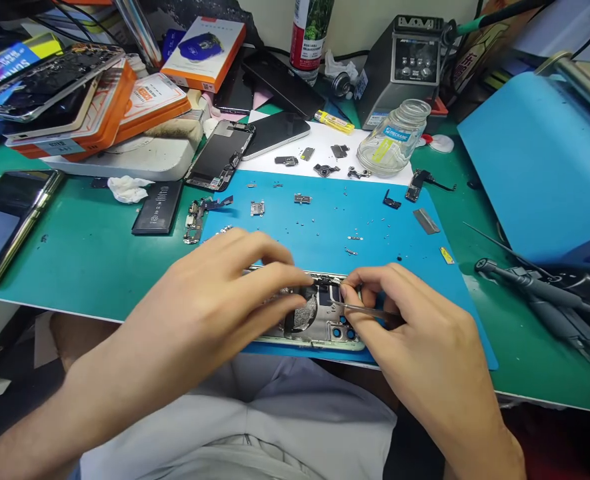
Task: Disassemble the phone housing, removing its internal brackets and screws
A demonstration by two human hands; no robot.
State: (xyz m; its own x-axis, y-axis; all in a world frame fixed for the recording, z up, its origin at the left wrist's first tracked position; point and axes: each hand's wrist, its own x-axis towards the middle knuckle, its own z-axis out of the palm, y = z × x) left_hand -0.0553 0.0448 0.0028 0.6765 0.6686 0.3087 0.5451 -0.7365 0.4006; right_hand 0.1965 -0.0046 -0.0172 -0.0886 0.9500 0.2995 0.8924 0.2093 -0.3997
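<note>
An opened phone housing (325, 333) with a pale frame lies flat near the mat's front edge, its round coil area and blue-tinted camera rings showing. My left hand (209, 293) reaches over its left part, fingers slightly curled and apart, thumb and index tips close to a dark part inside the top edge. Whether they touch it I cannot tell. In my right hand (409, 320), pinched between the fingers, are thin metal tweezers (367, 310), pointing left over the housing above the camera rings. The left hand hides the housing's left end.
Small screws and brackets dot the blue mat (325, 247). Behind it stand a glass jar (395, 143) and a phone screen (222, 157). A battery (158, 208) and charging-port flex (195, 220) lie left; a screwdriver-like tool (535, 287) and blue box (539, 153) are right.
</note>
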